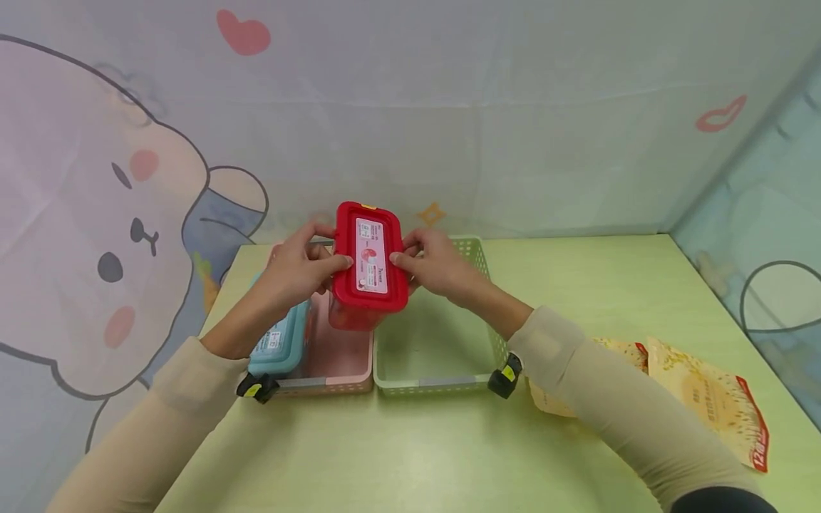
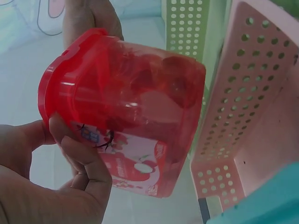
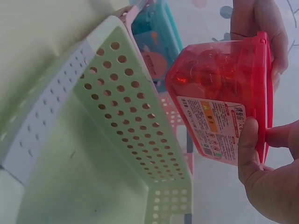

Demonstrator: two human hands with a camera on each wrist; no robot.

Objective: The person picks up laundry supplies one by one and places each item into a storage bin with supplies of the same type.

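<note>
Both hands hold up a red plastic box [image 1: 370, 258] with a red lid and a pink label, above two baskets. My left hand [image 1: 298, 265] grips its left edge, thumb on the lid and fingers below the rim. On the opposite edge my right hand [image 1: 439, 265] pinches the lid's rim the same way. Through the box's clear red side [image 2: 154, 88], rounded pieces show in the left wrist view. Below stand a pink basket [image 1: 340, 381] on the left and a green basket [image 1: 442, 342] on the right. A blue-lidded box [image 1: 282, 349] lies in the pink one.
Yellow bags [image 1: 705, 399] with red edges lie at the right of the light green table [image 1: 410, 449]. A printed cloth [image 1: 513, 142] with cartoon drawings hangs behind the table. The two baskets stand side by side.
</note>
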